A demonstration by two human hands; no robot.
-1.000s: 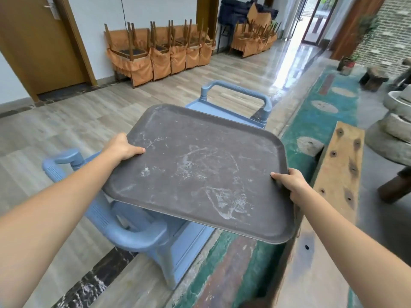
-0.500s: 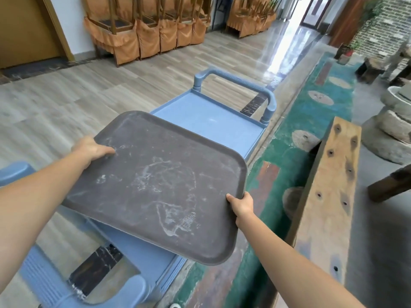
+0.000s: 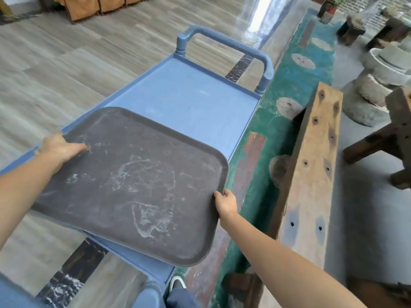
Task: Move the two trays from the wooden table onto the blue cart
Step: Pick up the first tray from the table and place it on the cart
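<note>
blue cart [image 3: 189,103] top under dark tray [image 3: 131,181], wood-plank floor [image 3: 55,63].

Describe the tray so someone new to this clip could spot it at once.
Find the blue cart left of the wooden bench. Over its near end, both hands hold a flat rounded rectangle: the tray, dark grey-brown with whitish scuffs.

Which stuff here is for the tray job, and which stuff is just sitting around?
For the job:
gray tray
blue cart
left hand
right hand

Just sitting around:
wooden bench
stone millstones
orange-covered chairs
</note>
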